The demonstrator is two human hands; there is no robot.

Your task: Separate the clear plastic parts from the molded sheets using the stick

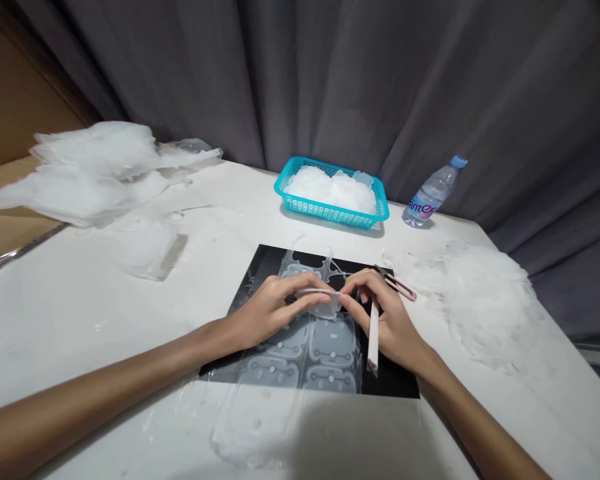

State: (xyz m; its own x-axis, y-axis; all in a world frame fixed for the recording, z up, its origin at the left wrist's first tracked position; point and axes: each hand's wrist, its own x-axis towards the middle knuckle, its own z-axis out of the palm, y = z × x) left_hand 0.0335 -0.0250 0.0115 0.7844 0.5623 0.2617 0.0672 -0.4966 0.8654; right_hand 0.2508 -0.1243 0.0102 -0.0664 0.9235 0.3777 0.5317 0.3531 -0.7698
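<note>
While left hand [267, 310] and right hand [387, 320] pinch a clear piece [326, 301] over the black mat [397, 385], white tabletop [80, 313] borders its edges.

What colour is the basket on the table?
Turquoise: the basket shows best in the head view.

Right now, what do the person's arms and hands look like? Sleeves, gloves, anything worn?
No sleeves in view: the left forearm and right forearm are bare to the frame edge. The left hand and right hand are ungloved; no watch, bracelet or ring shows.
</note>
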